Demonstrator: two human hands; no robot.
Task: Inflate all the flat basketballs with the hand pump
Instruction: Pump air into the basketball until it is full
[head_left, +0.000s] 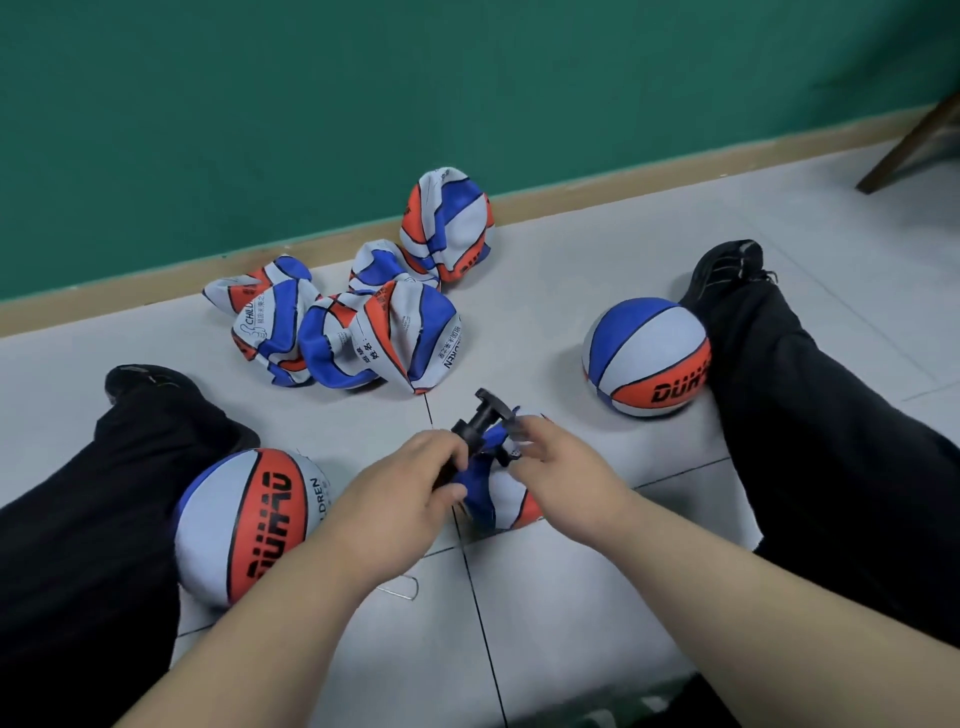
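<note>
Flooring consists of pale grey tiles (571, 597) with dark grout lines, bounded at the far edge by a tan baseboard (156, 291) under a green wall (311, 104). From my remote station I see a dark wooden furniture leg (909, 145) at the upper right corner. The person sits on the floor with the left leg (78, 519) and the right leg (805, 415) spread, both in black trousers. Between the legs, the hand pump (480, 421) stands tilted over a flat basketball (506, 501) that lies on the tiles. The left hand (400, 488) has its fingers clamped round the pump body. The right hand (561, 467) is at the pump's other side with fingers partly curled; I cannot tell whether they grip it. A pile of flat basketballs (363, 332) lies on the floor near the baseboard, and one further flat ball (447, 228) leans against the baseboard behind the pile. One inflated ball (249, 525) rests against the left leg, a second inflated ball (647, 356) against the right leg. A thin wire clip (402, 590) lies on the tile beneath the left forearm.
</note>
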